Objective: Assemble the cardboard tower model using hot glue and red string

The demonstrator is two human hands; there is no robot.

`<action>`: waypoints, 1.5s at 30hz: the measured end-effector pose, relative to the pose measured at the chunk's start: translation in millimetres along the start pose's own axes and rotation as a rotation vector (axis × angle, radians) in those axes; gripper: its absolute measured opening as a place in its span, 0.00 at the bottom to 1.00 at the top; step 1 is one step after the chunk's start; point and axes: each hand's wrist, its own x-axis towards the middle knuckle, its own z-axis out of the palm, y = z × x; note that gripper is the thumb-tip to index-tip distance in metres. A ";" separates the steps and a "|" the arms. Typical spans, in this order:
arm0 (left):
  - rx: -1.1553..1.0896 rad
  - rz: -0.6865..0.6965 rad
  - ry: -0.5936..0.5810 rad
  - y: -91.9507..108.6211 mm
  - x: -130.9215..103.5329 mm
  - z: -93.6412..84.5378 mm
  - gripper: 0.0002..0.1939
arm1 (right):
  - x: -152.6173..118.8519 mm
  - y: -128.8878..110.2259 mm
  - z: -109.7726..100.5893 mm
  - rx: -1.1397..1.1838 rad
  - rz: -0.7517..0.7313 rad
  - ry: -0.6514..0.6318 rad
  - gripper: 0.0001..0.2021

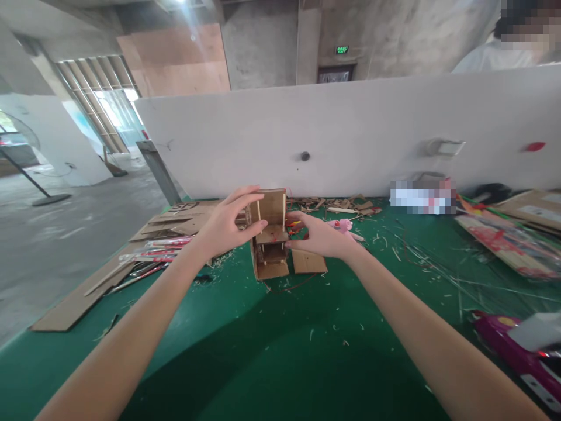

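Observation:
A small cardboard model (270, 269) stands upright on the green table, with an open front, inner shelves and thin wooden sticks inside. My left hand (232, 219) grips its upper left side, thumb across the front edge and fingers over the top. On the other side, my right hand (322, 235) has its thumb and fingertips against the right edge at mid-height; part of those fingers is hidden behind the model. A flat cardboard piece (309, 262) lies beside the model, under my right hand. Thin red wire (284, 289) curves over the table in front.
Cardboard sheets (79, 292) and plastic-wrapped packets (153, 250) lie on the left. Scraps (346, 206) line the white partition (350, 134). A pink tool (345, 225) is behind my right hand. Clear rods, packets and a purple object (512, 345) occupy the right. A person stands beyond the partition.

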 end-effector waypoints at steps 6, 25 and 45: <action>-0.021 -0.015 -0.015 0.6 0.5 -2.0 0.22 | 0.0 -0.1 2.0 -0.014 0.014 0.025 0.30; -0.017 -0.007 0.016 0.2 0.6 -1.1 0.20 | 0.2 -8.6 7.9 0.020 0.088 0.038 0.27; -0.013 -0.002 0.014 0.7 1.1 -3.6 0.22 | -0.8 -15.3 9.3 0.203 -0.045 0.123 0.30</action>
